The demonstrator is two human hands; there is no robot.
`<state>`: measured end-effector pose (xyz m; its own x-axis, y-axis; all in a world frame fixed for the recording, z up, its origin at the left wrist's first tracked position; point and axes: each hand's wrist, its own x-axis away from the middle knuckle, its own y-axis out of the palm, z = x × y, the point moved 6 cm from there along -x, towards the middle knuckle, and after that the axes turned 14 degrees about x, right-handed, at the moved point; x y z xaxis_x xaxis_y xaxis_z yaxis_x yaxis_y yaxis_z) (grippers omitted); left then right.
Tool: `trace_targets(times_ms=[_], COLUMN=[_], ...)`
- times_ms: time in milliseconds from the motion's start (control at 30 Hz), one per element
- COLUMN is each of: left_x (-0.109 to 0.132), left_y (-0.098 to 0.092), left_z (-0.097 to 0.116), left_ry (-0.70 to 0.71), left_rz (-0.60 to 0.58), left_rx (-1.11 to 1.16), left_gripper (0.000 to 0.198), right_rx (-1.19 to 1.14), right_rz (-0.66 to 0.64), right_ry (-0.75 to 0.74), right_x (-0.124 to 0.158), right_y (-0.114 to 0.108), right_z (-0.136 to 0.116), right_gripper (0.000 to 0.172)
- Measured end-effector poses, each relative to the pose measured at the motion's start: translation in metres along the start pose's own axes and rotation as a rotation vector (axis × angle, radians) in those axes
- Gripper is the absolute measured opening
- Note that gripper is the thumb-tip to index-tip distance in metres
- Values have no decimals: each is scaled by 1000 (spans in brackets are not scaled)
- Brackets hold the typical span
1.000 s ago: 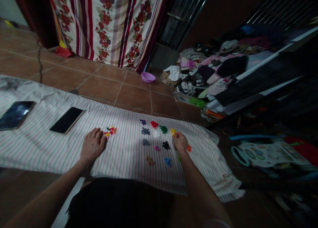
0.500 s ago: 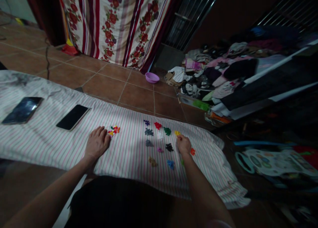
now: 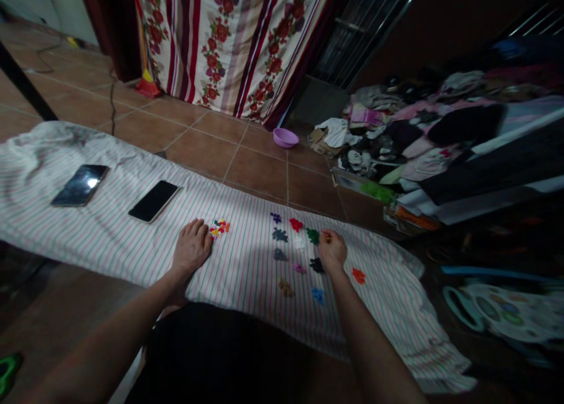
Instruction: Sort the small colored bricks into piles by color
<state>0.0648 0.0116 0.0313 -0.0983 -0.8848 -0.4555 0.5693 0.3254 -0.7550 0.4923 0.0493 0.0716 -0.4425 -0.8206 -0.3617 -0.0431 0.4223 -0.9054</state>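
Observation:
My left hand [image 3: 192, 243] lies flat on the striped cloth [image 3: 247, 257], fingers stretched out beside a small mixed pile of coloured pieces [image 3: 220, 228]. Farther right, my right hand [image 3: 332, 249] is closed in a pinch low over the cloth. A bit of yellow [image 3: 328, 238] shows at its fingertips; whether it is gripped or lies behind them I cannot tell. Close by sit little piles sorted by colour: dark green pieces [image 3: 312, 235], black pieces [image 3: 316, 265], red pieces [image 3: 295, 224], blue pieces [image 3: 318, 295] and orange pieces [image 3: 358, 275]. My right hand and forearm hide part of the cloth.
Two dark-screened devices, a tablet [image 3: 80, 185] and a phone [image 3: 154, 201], rest on the cloth at left. Beyond it, a purple basin [image 3: 285, 138] stands on the tiled floor. Heaped clothes [image 3: 396, 122] fill the right side, behind a floral curtain's [image 3: 247, 46] edge.
The whole view has shifted, so the cloth appears farther right. My right hand now covers most of the yellow pile that showed beside its fingertips. My left hand stays beside the mixed pile.

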Motion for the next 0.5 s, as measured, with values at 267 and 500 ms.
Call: trace_targets(times_ms=[267, 500], left_x=[-1, -1], left_y=[-1, -2], left_z=[0, 0], left_ry=[-17, -23], left_rz=[-6, 2], left_rx=[9, 10], left_gripper=[32, 30], right_rx=[-503, -519], right_rz=[-178, -302], right_ry=[-409, -509], right_x=[66, 126], right_y=[35, 63], right_z=[-151, -230], right_gripper=[26, 25])
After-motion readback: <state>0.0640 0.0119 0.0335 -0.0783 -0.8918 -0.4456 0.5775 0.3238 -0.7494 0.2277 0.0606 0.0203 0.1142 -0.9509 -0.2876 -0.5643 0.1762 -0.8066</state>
